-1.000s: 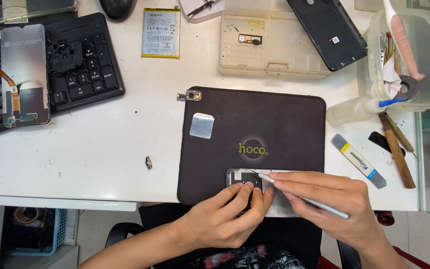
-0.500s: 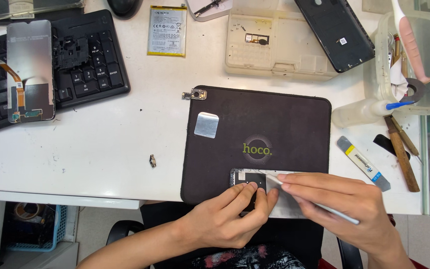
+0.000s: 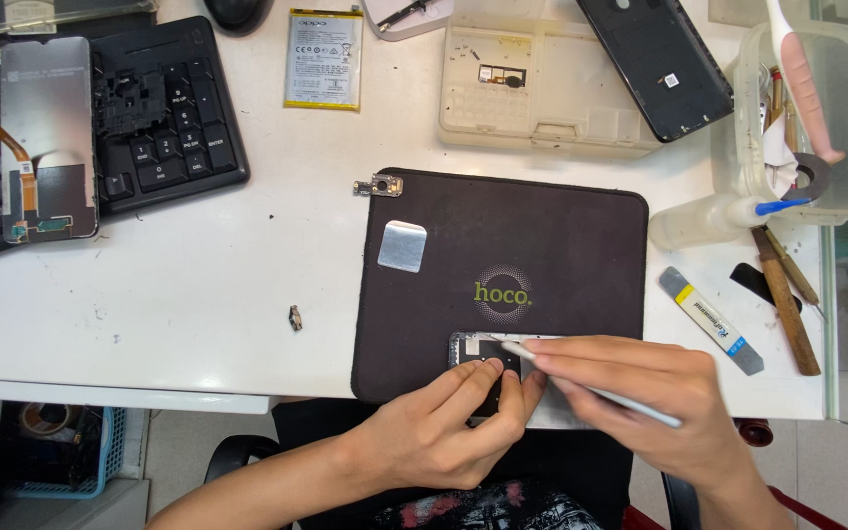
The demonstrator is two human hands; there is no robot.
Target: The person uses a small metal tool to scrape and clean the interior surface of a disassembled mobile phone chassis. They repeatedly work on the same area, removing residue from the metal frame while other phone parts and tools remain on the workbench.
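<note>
An opened phone frame (image 3: pixel 473 345) lies at the near edge of a dark work mat (image 3: pixel 542 245). My left hand (image 3: pixel 444 432) rests on it, fingertips pinching a small black part at its middle. My right hand (image 3: pixel 660 402) holds a thin white tool (image 3: pixel 630 404) like a pen, its tip touching the frame's top edge beside the left fingertips. Most of the frame is hidden under both hands. A small silver shield plate (image 3: pixel 402 245) lies on the mat's upper left.
A black keyboard (image 3: pixel 149 118) with a phone screen panel (image 3: pixel 46 137) on it sits far left. A flat battery (image 3: pixel 324 57), beige tray (image 3: pixel 542 88), black phone back (image 3: pixel 655 64), plastic tub (image 3: pixel 817 108), pry tool (image 3: pixel 711 319) and wooden-handled tools (image 3: pixel 785 299) ring the mat. Small parts (image 3: pixel 295 317) lie loose.
The view shifted slightly. Both hands stay on the phone frame; the tool tip has barely moved.
</note>
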